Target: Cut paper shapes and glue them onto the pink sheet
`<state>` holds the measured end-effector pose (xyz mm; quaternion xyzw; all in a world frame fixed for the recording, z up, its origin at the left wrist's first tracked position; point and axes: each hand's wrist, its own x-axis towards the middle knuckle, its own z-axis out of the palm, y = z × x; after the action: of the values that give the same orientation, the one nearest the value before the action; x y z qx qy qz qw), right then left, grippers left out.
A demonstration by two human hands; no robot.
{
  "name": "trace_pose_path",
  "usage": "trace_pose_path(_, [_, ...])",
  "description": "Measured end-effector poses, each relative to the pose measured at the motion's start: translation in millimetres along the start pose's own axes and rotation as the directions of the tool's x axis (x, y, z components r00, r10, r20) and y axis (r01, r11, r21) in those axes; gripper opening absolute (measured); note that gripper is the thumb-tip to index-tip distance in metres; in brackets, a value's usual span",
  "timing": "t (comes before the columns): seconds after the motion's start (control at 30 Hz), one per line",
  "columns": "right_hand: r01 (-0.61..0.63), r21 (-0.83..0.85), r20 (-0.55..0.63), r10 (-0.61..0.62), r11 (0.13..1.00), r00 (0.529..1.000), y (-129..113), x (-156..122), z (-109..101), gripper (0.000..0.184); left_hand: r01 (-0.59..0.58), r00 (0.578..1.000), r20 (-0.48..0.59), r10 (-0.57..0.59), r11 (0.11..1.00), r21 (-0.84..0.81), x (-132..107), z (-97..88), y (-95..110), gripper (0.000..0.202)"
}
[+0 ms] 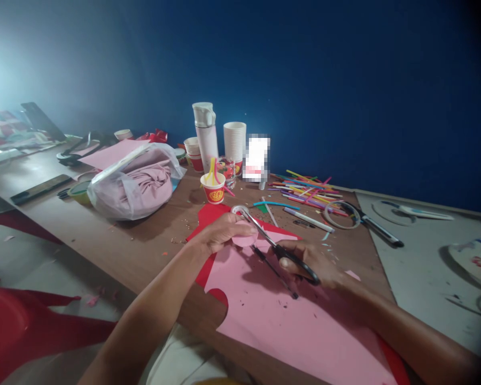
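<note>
Pinched in my left hand (224,231) is a small rounded pink paper piece (244,238), held up above the table. My right hand (300,259) is closed around the black handles of a pair of scissors (278,243), whose blades point up and left beside the pink piece. Beneath both hands lies a large pink paper sheet (296,326) with a curved notch cut from its left edge. Red paper (214,214) shows under it. A black pen (278,275) rests on the pink sheet below the scissors.
A paper cup (213,190) with bent strips, a white flask (206,139) and stacked cups (235,141) stand behind. Colourful sticks (304,190), a tape roll (342,215) and a cutter knife (380,230) lie right. A plastic bag with pink material (138,184) sits left.
</note>
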<state>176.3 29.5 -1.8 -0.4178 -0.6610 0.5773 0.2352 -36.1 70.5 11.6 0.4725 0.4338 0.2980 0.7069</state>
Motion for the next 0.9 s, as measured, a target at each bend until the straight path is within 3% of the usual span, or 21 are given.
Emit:
trace_pose_path(0.5, [-0.060, 0.026, -0.059, 0.061, 0.998, 0.996, -15, -5, 3, 0.046, -0.025, 0.998, -0.051, 0.028, 0.998, 0.050, -1, 0.0, 2, 0.030])
trace_pose_path(0.73, [-0.076, 0.057, 0.004, 0.076, 0.995, 0.997, -6, -2, 1, 0.047, -0.021, 0.998, -0.062, 0.025, 0.998, 0.054, -2, 0.3, 2, 0.030])
trace_pose_path(0.9, [0.004, -0.017, -0.016, -0.004, 1.000, 1.000, -4, -2, 0, 0.041, -0.028, 0.999, -0.038, 0.030, 0.998, 0.049, -2, 0.4, 2, 0.030])
